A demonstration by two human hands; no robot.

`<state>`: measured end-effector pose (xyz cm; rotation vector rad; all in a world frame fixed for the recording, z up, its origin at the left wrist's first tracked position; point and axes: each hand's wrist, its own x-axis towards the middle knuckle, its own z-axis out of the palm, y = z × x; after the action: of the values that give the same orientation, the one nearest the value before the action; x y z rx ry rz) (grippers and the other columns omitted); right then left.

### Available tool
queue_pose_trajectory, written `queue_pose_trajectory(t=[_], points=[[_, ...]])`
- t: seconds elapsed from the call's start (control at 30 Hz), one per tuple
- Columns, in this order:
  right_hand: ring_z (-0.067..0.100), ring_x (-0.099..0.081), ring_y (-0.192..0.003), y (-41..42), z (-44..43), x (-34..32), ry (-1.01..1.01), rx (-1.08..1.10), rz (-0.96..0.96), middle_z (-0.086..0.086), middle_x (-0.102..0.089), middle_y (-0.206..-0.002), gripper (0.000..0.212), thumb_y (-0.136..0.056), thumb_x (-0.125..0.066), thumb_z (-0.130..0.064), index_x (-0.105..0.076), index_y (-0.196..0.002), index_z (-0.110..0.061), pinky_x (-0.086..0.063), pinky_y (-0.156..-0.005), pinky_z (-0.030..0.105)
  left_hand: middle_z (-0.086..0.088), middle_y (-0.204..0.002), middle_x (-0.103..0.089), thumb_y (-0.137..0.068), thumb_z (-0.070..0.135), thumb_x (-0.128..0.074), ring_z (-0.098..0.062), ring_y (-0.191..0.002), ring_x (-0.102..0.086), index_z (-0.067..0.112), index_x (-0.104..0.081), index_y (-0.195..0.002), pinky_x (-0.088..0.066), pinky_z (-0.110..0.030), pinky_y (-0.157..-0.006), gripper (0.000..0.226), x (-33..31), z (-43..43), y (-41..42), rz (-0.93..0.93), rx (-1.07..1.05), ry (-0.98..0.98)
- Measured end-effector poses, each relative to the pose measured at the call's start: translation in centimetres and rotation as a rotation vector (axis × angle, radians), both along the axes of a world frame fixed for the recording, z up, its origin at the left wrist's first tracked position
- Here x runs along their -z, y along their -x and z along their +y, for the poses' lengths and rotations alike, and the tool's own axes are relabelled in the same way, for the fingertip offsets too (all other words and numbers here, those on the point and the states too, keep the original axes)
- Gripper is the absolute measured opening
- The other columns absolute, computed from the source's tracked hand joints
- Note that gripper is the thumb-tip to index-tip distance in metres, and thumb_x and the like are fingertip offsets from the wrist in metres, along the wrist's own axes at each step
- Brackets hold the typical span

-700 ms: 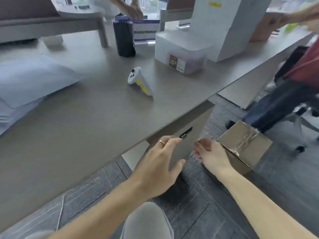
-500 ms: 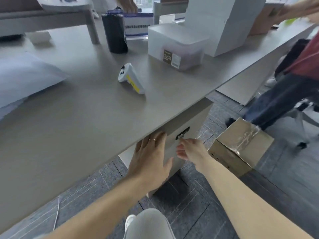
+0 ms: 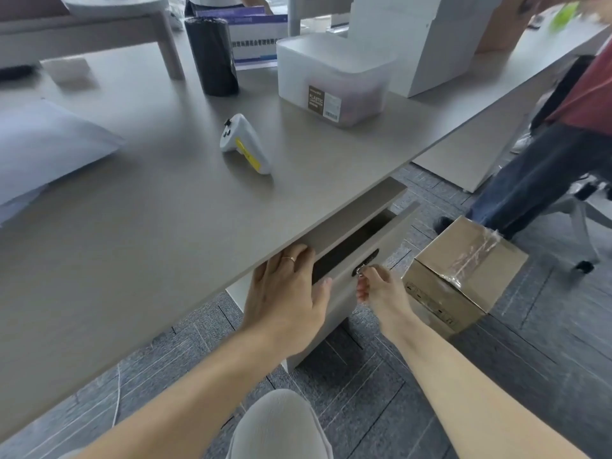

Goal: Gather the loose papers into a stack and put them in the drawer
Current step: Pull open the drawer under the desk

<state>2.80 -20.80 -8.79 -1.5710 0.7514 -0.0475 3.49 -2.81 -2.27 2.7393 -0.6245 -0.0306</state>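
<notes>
White loose papers (image 3: 39,150) lie overlapping at the left edge of the grey desk (image 3: 132,233). Under the desk's front edge, the grey drawer (image 3: 367,246) stands a little way open, a dark gap showing along its top. My right hand (image 3: 381,293) pinches the small metal key or pull at the drawer's black lock. My left hand (image 3: 288,293), with a ring on one finger, lies flat against the drawer front just under the desk edge, fingers together, thumb over the drawer's top rim.
On the desk are a white and yellow controller (image 3: 245,144), a black cylinder (image 3: 212,54), a frosted plastic box (image 3: 331,77) and a white box (image 3: 427,38). A taped cardboard box (image 3: 463,276) sits on the floor right of the drawer. A seated person's leg (image 3: 536,177) is at far right.
Both hands moved up to the drawer front. My right hand took hold of the key at the lock, and the drawer, shut before, has come out a little.
</notes>
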Motion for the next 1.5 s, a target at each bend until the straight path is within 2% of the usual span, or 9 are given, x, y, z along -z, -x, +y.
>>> queue_pose_trajectory(t=[0.1,0.37,0.5,0.9,1.03,1.13,1.17,1.3,1.5], points=[[0.017,-0.049,-0.06,4.2,-2.1,0.2,-0.049,0.035,-0.036,0.008,-0.055,-0.069,0.025,-0.103,-0.042,-0.007,-0.062,-0.088,-0.001,-0.044,-0.054,0.025,0.004,-0.157,-0.041,-0.1,0.051,-0.033,-0.021,-0.145,-0.034,0.019,-0.043,-0.151,-0.025,-0.041,-0.12,0.06,0.0,-0.1,0.2,-0.004,-0.01,-0.036],[0.021,-0.052,-0.06,13.5,-6.5,1.0,-0.007,0.136,-0.034,0.008,-0.058,-0.067,0.026,-0.102,-0.045,-0.006,-0.062,-0.083,-0.006,-0.045,-0.06,0.036,-0.002,-0.152,-0.044,-0.1,0.05,-0.036,-0.028,-0.137,-0.039,0.016,-0.049,-0.142,-0.03,-0.045,-0.113,0.055,-0.5,-0.8,1.2,0.014,-0.035,-0.116],[0.018,-0.053,-0.056,17.4,-8.3,1.4,0.013,0.18,-0.03,0.007,-0.059,-0.065,0.027,-0.103,-0.045,-0.005,-0.064,-0.084,-0.005,-0.048,-0.052,0.029,-0.005,-0.149,-0.047,-0.099,0.049,-0.04,-0.031,-0.133,-0.042,0.015,-0.053,-0.136,-0.034,-0.047,-0.108,0.052,-0.4,-0.9,2.0,0.009,-0.037,-0.135],[0.018,-0.056,-0.06,19.6,-9.5,2.1,0.03,0.185,-0.003,0.011,-0.06,-0.072,0.026,-0.105,-0.044,-0.01,-0.065,-0.09,-0.005,-0.051,-0.052,0.025,-0.006,-0.15,-0.045,-0.099,0.05,-0.04,-0.03,-0.136,-0.04,0.013,-0.05,-0.14,-0.031,-0.048,-0.11,0.056,-0.8,-0.8,2.5,0.006,-0.024,-0.15],[0.019,-0.066,-0.076,20.3,-9.1,0.5,-0.033,0.21,-0.003,0.01,-0.069,-0.091,0.021,-0.105,-0.05,-0.024,-0.063,-0.107,-0.008,-0.058,-0.071,0.03,-0.009,-0.156,-0.039,-0.098,0.05,-0.044,-0.032,-0.14,-0.035,0.01,-0.041,-0.148,-0.029,-0.048,-0.114,0.064,-1.6,-0.9,2.6,0.077,-0.006,-0.138],[0.004,-0.06,-0.094,19.5,-9.1,-3.5,0.227,0.273,-0.054,0.001,-0.064,-0.115,0.03,-0.103,-0.048,-0.041,-0.054,-0.122,-0.019,-0.046,-0.078,0.024,-0.009,-0.162,-0.033,-0.101,0.048,-0.046,-0.03,-0.148,-0.029,0.013,-0.027,-0.159,-0.028,-0.045,-0.119,0.071,-3.5,-0.6,2.8,0.153,0.079,0.051],[0.006,-0.059,-0.1,18.5,-8.9,-5.2,0.343,0.269,-0.111,0.002,-0.06,-0.122,0.033,-0.103,-0.047,-0.043,-0.052,-0.126,-0.02,-0.044,-0.08,0.022,-0.006,-0.161,-0.034,-0.101,0.046,-0.048,-0.027,-0.149,-0.029,0.016,-0.026,-0.16,-0.029,-0.042,-0.119,0.07,-4.6,-0.3,2.9,0.14,0.125,0.14],[0.017,-0.049,-0.129,12.0,-5.4,-11.2,0.599,0.055,-0.325,0.0,-0.049,-0.14,0.043,-0.101,-0.048,-0.045,-0.046,-0.138,-0.024,-0.043,-0.106,0.034,0.003,-0.156,-0.042,-0.101,0.039,-0.054,-0.016,-0.145,-0.038,0.023,-0.034,-0.156,-0.031,-0.027,-0.111,0.061,-9.7,2.2,2.7,-0.036,0.136,0.397],[0.015,-0.052,-0.128,1.5,8.1,-15.8,0.611,-0.29,-0.473,-0.005,-0.052,-0.138,0.049,-0.099,-0.049,-0.051,-0.048,-0.14,-0.023,-0.043,-0.105,0.035,0.002,-0.163,-0.033,-0.098,0.038,-0.055,-0.021,-0.15,-0.03,0.025,-0.03,-0.156,-0.031,-0.038,-0.117,0.064,-12.3,14.9,-0.4,-0.211,-0.173,0.368]])
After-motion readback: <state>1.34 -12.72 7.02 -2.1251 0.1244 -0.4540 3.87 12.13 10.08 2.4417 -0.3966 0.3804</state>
